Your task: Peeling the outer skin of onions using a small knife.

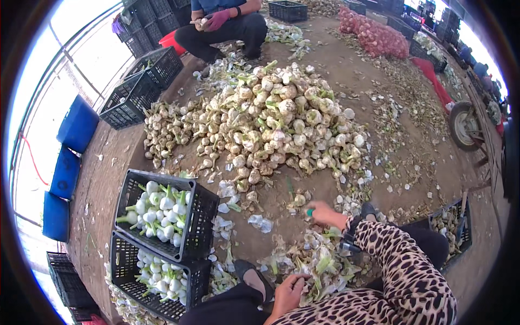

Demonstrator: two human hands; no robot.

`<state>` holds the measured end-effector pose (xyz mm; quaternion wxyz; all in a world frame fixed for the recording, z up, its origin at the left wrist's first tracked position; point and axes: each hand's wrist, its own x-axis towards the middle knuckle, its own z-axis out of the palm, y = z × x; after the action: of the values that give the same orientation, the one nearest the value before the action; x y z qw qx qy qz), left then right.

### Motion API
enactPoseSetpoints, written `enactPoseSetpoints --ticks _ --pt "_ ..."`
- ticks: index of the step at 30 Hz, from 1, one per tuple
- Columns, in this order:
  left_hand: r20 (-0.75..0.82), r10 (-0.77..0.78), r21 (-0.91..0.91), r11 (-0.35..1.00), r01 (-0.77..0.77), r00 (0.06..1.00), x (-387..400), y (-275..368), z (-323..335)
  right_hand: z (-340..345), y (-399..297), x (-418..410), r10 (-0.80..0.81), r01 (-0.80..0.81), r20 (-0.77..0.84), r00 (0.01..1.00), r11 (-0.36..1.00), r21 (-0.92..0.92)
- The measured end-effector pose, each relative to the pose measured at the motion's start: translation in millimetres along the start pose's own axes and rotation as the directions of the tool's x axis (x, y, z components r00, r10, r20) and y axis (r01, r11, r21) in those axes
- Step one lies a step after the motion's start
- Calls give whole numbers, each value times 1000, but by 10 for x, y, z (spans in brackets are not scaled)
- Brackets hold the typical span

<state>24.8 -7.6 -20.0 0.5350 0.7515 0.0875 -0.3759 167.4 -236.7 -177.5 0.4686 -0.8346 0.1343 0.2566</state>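
My right hand [323, 213], with something green at a finger, reaches over the ground beside a few loose garlic bulbs [300, 200]; its fingertips are blurred, and whether it holds anything does not show. Lower down, my left hand [291, 289] has its fingers curled above a litter of garlic leaves and skins [321, 264]; what is inside the fingers cannot be made out. A large heap of unpeeled garlic bulbs [276, 122] lies in front of me. To my left, a black plastic crate [203, 219] of peeled white bulbs with green stems stands against a second such crate [201, 280].
Across the heap squats a person in a pink glove [217, 20]. Dark crates [142, 89] and blue containers [77, 124] line the left side. A red net sack [373, 32] and a wheel [463, 126] are at the right. A crate [467, 227] of garlic sits by my right leg.
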Motion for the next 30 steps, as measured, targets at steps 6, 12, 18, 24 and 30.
enactPoseSetpoints --ticks 6,12,18,24,30 --pt "72 -155 -222 960 168 985 228 14 48 -657 -1224 996 -514 431 -327 793 853 -293" --pt "-24 -79 -406 912 63 997 365 -213 119 -452 -1413 1465 -631 263 -406 661 702 -662" --pt "27 -133 -232 963 135 991 300 189 92 -318 -792 1128 -422 372 -221 879 898 -235" --pt "-192 88 -179 976 -124 977 198 -24 -16 457 -440 -284 -356 312 92 930 896 316" --pt "-222 62 -185 977 -105 973 -55 100 225 548 -592 -1502 -509 472 63 858 832 289"
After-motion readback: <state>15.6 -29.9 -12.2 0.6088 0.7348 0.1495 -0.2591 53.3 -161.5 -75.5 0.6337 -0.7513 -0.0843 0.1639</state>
